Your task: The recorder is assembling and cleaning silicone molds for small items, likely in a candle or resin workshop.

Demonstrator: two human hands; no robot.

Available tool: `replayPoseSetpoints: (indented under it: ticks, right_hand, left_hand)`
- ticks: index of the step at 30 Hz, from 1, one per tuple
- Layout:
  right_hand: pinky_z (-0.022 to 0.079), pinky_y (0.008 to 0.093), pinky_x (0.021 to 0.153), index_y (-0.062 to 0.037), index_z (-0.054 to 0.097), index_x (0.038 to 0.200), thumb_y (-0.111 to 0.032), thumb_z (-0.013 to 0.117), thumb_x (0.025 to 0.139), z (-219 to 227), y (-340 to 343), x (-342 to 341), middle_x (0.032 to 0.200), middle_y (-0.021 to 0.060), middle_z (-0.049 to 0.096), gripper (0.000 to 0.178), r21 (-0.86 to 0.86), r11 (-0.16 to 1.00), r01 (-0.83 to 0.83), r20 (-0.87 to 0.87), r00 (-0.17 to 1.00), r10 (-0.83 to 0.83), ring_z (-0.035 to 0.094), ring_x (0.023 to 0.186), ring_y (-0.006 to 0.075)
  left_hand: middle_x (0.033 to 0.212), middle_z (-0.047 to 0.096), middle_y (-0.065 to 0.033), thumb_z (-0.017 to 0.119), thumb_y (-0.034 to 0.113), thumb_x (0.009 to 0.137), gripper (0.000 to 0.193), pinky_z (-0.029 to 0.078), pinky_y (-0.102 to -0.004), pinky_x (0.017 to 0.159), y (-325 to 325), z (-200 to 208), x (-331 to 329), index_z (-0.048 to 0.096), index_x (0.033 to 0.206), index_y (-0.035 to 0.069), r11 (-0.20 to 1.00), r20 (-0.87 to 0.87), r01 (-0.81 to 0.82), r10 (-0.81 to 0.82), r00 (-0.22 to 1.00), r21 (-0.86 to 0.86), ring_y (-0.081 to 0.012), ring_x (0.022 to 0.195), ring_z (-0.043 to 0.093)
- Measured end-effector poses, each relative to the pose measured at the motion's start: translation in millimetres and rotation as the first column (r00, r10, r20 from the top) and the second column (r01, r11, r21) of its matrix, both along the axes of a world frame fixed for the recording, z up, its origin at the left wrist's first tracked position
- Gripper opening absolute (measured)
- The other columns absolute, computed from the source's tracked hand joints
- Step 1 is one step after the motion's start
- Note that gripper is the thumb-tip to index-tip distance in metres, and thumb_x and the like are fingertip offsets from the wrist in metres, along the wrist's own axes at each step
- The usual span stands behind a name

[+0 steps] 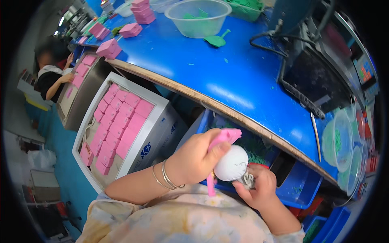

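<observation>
Head view: the left hand (198,158), with thin metal bangles (164,176) at its wrist, has its fingers curled closed around a soft-looking pink piece (225,137), the thumb lying over it. The right hand (261,186) pinches a crumpled grey-white cloth (247,180), its fingers closed on it. Between the two hands sits a white ball (231,164) with fine creases, just above the cloth; whether the left thumb touches the ball I cannot tell. A pink strip (211,186) hangs below the left hand.

The hands are in front of the near edge of a blue worktop (194,77), over a blue bin (302,198) holding green shreds (251,152). To the left, a white-rimmed box (162,108) carries close rows of pink blocks (117,121). More pink blocks stand on the worktop's far left, near a translucent bowl (198,31) with green pieces in it. A green scrap (216,41) lies just beside that bowl. At far left, a co-worker (50,83) has a hand at other pink blocks. Clear tubs (338,139) stand on the right
</observation>
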State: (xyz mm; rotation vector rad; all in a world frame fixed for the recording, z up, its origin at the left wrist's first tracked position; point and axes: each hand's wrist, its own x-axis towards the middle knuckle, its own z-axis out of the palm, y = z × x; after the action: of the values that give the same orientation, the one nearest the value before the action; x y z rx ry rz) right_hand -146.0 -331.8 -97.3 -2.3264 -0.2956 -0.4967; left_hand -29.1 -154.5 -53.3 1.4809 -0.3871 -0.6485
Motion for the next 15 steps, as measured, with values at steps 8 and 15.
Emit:
replayPoseSetpoints:
  ticks: [8, 15]
  right_hand:
    - [0.044, 0.0364, 0.062, -0.0022, 0.055, 0.104, -0.031, 0.075, 0.064, 13.6, -6.8, 10.0, 0.090, 0.0116, 0.057, 0.053, -0.236, 0.971, -0.034, -0.059, 0.998, 0.021, 0.056, 0.072, 0.0290]
    - [0.042, 0.0253, 0.055, 0.0019, 0.057, 0.098, -0.004, 0.071, 0.069, 29.4, 1.7, 12.3, 0.076, 0.0089, 0.054, 0.033, 0.462, 0.885, -0.059, 0.036, 0.998, 0.048, 0.053, 0.063, 0.0156]
  left_hand:
    - [0.082, 0.061, -0.0198, 0.036, 0.072, 0.077, 0.086, 0.055, -0.0389, 0.062, 7.1, -5.5, 10.4, 0.050, 0.107, -0.007, 0.955, -0.420, 0.070, -0.191, 0.887, -0.288, -0.0288, 0.073, 0.064]
    - [0.100, 0.058, -0.0107, 0.039, 0.057, 0.088, 0.067, 0.049, -0.0296, 0.075, -4.5, -14.9, -10.4, 0.050, 0.116, -0.002, 0.973, -0.275, 0.178, -0.212, 0.938, -0.145, -0.0157, 0.085, 0.059]
